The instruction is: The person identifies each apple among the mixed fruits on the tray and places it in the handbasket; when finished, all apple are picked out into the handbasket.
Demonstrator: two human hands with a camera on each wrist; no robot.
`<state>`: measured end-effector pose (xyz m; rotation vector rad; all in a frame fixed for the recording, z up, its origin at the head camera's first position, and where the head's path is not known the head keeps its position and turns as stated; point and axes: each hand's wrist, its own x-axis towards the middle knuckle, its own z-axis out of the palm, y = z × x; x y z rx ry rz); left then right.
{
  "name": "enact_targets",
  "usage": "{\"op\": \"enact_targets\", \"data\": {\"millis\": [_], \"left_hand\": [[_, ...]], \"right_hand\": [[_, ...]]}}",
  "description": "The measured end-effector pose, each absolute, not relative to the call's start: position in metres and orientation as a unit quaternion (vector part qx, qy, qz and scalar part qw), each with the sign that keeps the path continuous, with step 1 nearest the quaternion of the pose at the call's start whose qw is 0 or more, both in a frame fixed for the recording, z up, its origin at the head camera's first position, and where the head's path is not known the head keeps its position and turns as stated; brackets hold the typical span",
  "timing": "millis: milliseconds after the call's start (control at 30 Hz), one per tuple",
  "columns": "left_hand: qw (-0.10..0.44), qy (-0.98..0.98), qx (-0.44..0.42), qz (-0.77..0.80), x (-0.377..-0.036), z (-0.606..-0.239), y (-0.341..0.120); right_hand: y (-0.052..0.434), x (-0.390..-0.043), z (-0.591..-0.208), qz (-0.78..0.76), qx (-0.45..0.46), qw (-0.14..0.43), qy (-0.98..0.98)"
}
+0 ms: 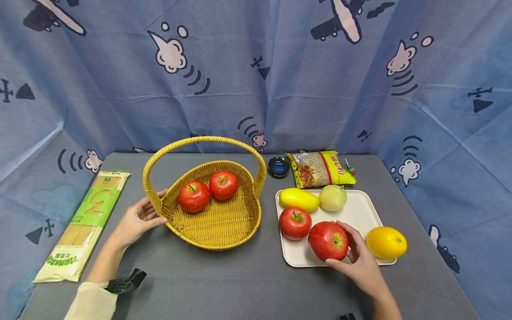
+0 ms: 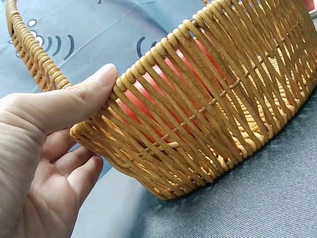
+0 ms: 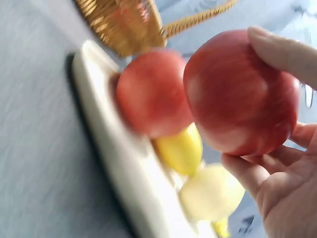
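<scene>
My right hand (image 1: 362,262) grips a red apple (image 1: 328,241) between thumb and fingers. In the right wrist view this apple (image 3: 240,94) is held up over the cream tray (image 1: 360,194). Beside it, another red apple (image 1: 295,223) sits in the tray with a long yellow fruit (image 1: 299,200), a pale green round fruit (image 1: 333,198) and a yellow-orange fruit (image 1: 386,242) at the right edge. My left hand (image 1: 138,221) holds the left end of a wicker basket (image 1: 218,226), its thumb over the rim in the left wrist view. Two red apples (image 1: 194,196) lie inside the basket.
A long noodle packet (image 1: 86,222) lies at the left table edge. Behind the tray are a black tuna tin (image 1: 278,167), a yellow food bag (image 1: 320,169) and a small green-and-red item (image 1: 350,169). The basket's tall handle (image 1: 204,139) arches upward. A blue curtain (image 1: 224,98) hangs behind.
</scene>
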<state>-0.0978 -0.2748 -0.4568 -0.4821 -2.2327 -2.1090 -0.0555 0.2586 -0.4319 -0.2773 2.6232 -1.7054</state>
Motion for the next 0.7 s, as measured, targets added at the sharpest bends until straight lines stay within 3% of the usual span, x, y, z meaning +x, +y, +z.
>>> {"op": "enact_targets", "data": {"millis": [267, 700], "left_hand": [[0.018, -0.722, -0.154, -0.674, -0.097, -0.458, -0.275], [0.012, -0.745, -0.137, -0.652, -0.099, -0.46, -0.277]], "right_hand": [[0.229, -0.06, -0.402, -0.536, -0.164, -0.003, 0.828], [0.15, -0.09, -0.385, -0.592, -0.27, 0.096, 0.753]]}}
